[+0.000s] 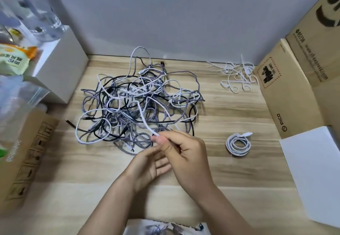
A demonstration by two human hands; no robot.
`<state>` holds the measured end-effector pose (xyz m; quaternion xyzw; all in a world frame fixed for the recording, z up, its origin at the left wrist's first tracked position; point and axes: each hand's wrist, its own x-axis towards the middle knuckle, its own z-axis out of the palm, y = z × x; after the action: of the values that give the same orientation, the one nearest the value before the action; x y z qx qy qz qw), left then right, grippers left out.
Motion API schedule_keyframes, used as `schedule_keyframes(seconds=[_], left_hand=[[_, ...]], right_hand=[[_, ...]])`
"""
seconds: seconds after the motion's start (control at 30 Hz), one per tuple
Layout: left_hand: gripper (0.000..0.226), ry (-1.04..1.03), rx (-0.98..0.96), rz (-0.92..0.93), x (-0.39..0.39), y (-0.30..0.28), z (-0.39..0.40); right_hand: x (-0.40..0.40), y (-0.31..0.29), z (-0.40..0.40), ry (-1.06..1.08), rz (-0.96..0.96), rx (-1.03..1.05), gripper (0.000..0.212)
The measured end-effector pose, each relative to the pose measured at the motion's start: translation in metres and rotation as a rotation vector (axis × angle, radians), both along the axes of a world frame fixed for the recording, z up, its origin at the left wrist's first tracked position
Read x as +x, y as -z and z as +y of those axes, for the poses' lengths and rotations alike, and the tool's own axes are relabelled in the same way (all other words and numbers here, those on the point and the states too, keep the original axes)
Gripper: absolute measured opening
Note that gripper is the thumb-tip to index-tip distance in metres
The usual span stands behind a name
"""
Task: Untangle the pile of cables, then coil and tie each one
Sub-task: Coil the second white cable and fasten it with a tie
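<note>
Wooden tabletop [230, 109] fills the view, pale planks running up to a grey wall. Big cardboard box [301, 80] stands along the right edge, a white sheet [316, 176] lying below it, and on the far left sit a white box [60, 65] and another cardboard box [27, 153] under some plastic packaging. Centre stage, the pile of cables [136, 104] sprawls wide, a knot of black, grey braided and white cords all looped through one another. Both hands meet just at its near edge. The right hand [185, 153] has thumb and fingers curled, pinching a white cable [143, 117] that rises from the fingers back into the tangle. The left hand [149, 166] sits beneath it, palm up, fingers relaxed and straight, touching the right hand's fingers and gripping nothing. Over at the back right, a loose heap of white ties [237, 76]. Nearer, to the right of the hands and well apart from the pile, one coiled white cable [238, 144] lies neat and flat.
</note>
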<state>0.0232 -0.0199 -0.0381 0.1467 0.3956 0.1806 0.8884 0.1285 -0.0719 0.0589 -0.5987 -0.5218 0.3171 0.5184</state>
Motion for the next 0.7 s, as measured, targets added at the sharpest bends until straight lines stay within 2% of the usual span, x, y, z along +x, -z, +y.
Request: schedule_keyframes(seconds=[0.07,0.13,0.23,0.3,0.37,0.43,0.5,0.57,0.6,0.7], left_hand=[[0.042,0.016,-0.036,-0.173,0.003,-0.011,0.004],[0.06,0.042,-0.065,-0.406,0.004,-0.024,0.009],[0.091,0.021,-0.026,-0.463,0.002,-0.041,0.022],[0.103,0.008,-0.021,-0.519,0.001,-0.052,0.027],[0.097,-0.011,0.025,-0.463,0.005,-0.061,0.03],[0.076,0.002,0.065,-0.338,0.01,-0.064,0.029],[0.058,-0.054,0.021,-0.245,0.018,-0.062,0.031],[0.021,-0.144,-0.043,-0.168,0.026,-0.067,0.032],[0.013,-0.215,-0.087,-0.14,0.031,-0.069,0.035],[0.029,-0.362,-0.185,-0.149,0.036,-0.065,0.051]], right_hand=[[-0.002,-0.011,-0.005,-0.015,0.104,-0.041,0.025],[0.001,-0.012,-0.009,-0.025,0.122,-0.073,0.024],[0.011,-0.01,-0.013,0.003,0.142,-0.129,0.021],[0.018,-0.009,-0.019,0.02,0.137,-0.172,0.024],[0.025,-0.01,-0.025,0.039,0.142,-0.22,0.025],[0.029,-0.013,-0.032,0.039,0.166,-0.267,0.024],[0.034,-0.021,-0.04,0.029,0.217,-0.305,0.026],[0.04,-0.033,-0.05,0.017,0.257,-0.309,0.026],[0.043,-0.039,-0.054,0.008,0.253,-0.305,0.025],[0.048,-0.054,-0.064,-0.02,0.221,-0.284,0.03]])
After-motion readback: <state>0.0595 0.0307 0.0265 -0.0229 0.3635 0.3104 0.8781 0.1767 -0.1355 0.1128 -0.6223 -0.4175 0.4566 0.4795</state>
